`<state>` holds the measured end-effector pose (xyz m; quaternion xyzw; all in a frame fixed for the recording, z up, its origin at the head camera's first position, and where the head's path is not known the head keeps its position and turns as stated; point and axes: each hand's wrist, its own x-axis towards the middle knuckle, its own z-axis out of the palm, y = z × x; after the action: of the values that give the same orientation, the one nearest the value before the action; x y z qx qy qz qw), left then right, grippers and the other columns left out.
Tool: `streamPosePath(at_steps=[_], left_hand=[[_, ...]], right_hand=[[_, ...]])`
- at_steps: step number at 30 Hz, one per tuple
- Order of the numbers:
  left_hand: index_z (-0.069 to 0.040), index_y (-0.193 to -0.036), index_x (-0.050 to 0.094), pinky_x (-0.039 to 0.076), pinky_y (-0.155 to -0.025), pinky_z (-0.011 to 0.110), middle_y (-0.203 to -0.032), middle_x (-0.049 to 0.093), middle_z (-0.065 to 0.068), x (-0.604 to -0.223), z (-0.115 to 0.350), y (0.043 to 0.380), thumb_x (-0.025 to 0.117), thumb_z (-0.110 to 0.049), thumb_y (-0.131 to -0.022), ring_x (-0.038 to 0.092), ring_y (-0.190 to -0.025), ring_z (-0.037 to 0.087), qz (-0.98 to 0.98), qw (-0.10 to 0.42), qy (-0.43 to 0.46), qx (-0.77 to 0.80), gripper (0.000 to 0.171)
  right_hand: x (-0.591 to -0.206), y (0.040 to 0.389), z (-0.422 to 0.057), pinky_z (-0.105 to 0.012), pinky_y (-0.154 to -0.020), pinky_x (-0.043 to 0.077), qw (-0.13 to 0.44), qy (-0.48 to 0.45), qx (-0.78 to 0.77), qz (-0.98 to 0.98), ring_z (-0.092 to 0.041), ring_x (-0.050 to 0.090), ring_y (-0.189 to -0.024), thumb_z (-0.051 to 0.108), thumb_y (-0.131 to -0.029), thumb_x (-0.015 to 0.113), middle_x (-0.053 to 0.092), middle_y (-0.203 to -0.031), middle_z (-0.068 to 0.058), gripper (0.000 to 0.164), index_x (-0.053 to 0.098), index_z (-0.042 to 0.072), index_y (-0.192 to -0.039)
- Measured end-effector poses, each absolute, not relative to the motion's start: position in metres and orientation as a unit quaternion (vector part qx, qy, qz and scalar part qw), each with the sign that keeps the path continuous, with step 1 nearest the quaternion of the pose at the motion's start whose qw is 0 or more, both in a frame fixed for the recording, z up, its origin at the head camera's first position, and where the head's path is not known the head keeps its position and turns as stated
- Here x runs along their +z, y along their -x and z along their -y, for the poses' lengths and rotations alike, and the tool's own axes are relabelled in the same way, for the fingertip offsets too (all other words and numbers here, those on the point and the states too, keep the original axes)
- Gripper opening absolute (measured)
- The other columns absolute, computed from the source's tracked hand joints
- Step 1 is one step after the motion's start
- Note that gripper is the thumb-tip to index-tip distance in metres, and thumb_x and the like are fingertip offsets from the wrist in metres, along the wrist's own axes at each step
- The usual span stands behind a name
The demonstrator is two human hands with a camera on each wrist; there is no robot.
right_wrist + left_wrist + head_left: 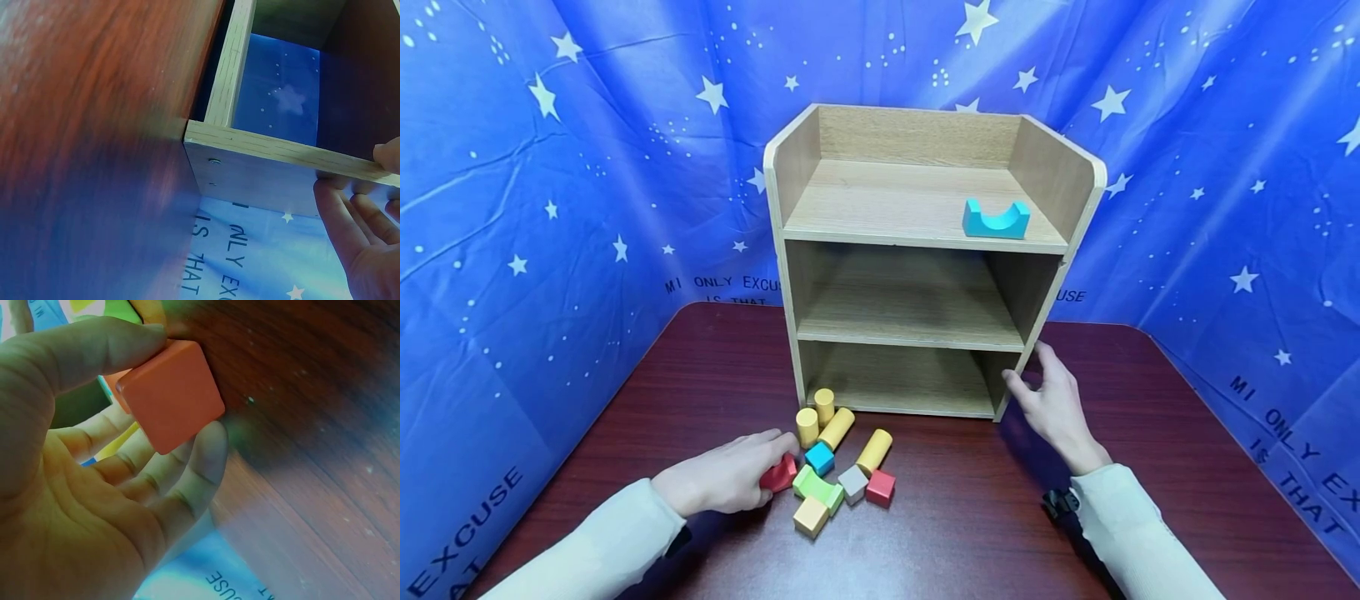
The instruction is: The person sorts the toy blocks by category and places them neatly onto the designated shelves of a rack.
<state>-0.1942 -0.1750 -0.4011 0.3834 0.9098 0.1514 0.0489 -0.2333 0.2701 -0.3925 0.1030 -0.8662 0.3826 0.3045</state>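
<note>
My left hand (730,475) pinches a red block (780,473) at the left end of a group of toy blocks on the table. In the left wrist view, the thumb presses one edge of the red block (172,397) and a fingertip the opposite one, with its square end facing the camera. My right hand (1056,408) holds the right side panel of a wooden shelf (910,342), low down. In the right wrist view the thumb lies on the inner side of the panel (269,147) and the fingers on its outer side.
Yellow cylinders (874,452), a blue cube (820,458), a green arch block (817,490), a grey cube (853,484), a red cube (881,488) and a tan block (811,517) lie before the shelf. A turquoise arch block (996,221) sits on the top shelf. A blue star curtain (587,208) surrounds the table.
</note>
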Motion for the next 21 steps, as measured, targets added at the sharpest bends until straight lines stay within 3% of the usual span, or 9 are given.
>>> streamPosePath(at_steps=[21], left_hand=[[-0.021, -0.108, 0.056, 0.042, -0.063, 0.024, -0.090, 0.050, -0.011, -0.3964, 0.1787, 0.1963, 0.073, -0.004, -0.065, 0.048, -0.074, 0.007, -0.911, 0.062, -0.378, 0.153, 0.049]], right_hand=[[-0.3920, 0.2327, -0.2693, -0.041, -0.069, 0.055, 0.307, -0.101, 0.377, 0.868, -0.029, 0.064, -0.094, 0.010, -0.084, 0.070, 0.062, -0.105, -0.014, 0.046, 0.051, 0.005, -0.126]])
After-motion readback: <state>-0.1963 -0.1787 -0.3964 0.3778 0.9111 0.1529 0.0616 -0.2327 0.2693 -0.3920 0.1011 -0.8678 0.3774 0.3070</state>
